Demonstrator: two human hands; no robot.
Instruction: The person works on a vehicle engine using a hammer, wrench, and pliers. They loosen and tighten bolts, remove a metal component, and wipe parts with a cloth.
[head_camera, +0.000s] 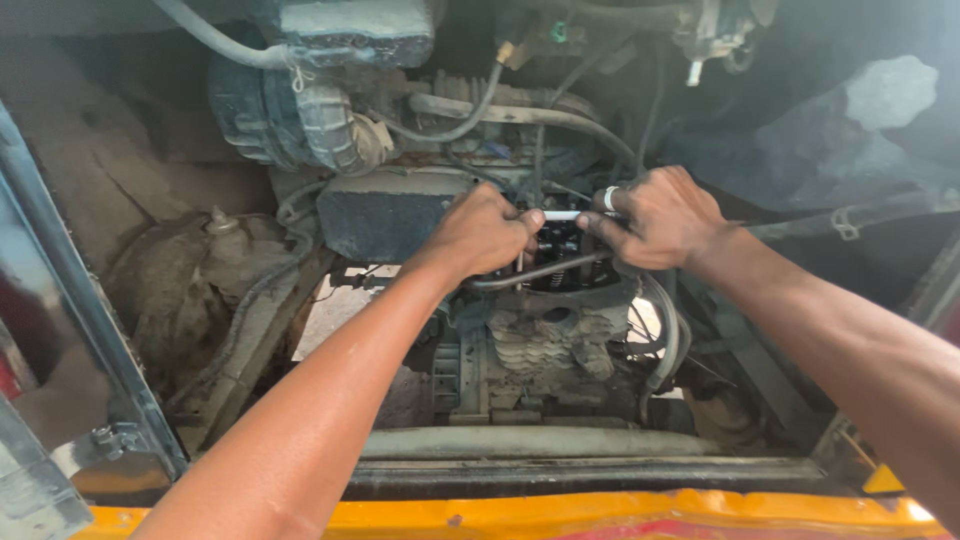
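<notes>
Beyond the yellow body edge at the frame's bottom, the open engine bay holds a grimy engine, above which, at centre, left hand and right hand both grip a slim metal tool.

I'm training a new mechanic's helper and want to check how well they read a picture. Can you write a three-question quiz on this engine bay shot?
1. True or false: both hands grip the same shiny metal bar.
2. Which hand wears a ring? A) left B) right C) neither
3. What colour is the body edge along the bottom of the picture?

Key:
1. True: the left hand and the right hand each hold an end of the metal bar above the engine.
2. B: the ring sits on a right-hand finger.
3. Yellow, on the body edge.
</notes>
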